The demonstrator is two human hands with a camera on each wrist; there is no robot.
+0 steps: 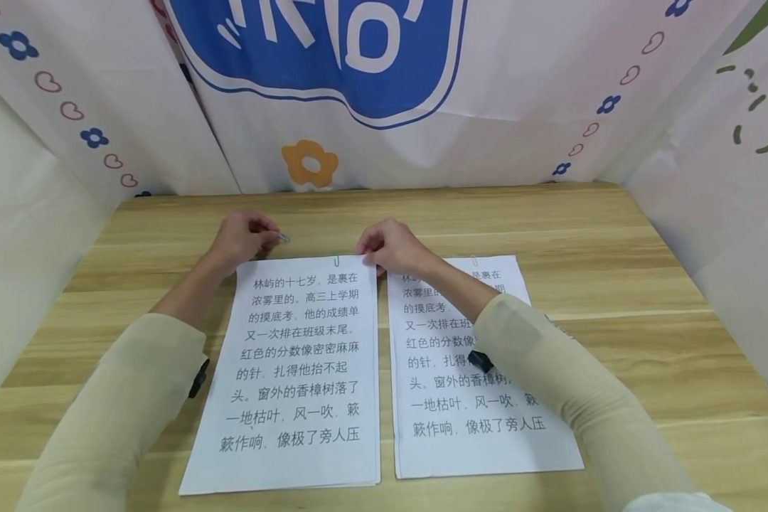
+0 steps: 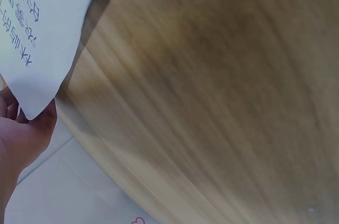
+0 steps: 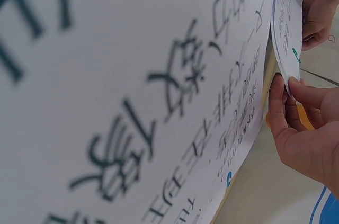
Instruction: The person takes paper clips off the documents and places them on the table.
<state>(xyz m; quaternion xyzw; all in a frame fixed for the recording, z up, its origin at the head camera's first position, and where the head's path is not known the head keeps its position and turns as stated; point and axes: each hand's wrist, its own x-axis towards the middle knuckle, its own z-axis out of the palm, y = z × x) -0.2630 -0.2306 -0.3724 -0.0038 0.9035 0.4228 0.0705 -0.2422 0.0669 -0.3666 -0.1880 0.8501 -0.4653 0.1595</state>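
Two printed paper stacks lie side by side, the left stack (image 1: 301,370) and the right stack (image 1: 480,455). A green paper clip (image 1: 336,261) sits on the left stack's top edge. My left hand (image 1: 240,236) is at that stack's top left corner, pinching a small silvery paper clip (image 1: 284,237) whose end sticks out past the fingertips. In the left wrist view the paper corner overlaps the left hand (image 2: 26,139). Thumb and fingers of my right hand (image 1: 393,245) pinch the left stack's top right corner; the right wrist view shows this right hand (image 3: 307,128) closely.
Another paper clip (image 1: 475,261) is on the right stack's top edge, with my right forearm crossing over that stack. The wooden table (image 1: 627,284) ends at a white printed backdrop (image 1: 518,142), with white sheets at both sides.
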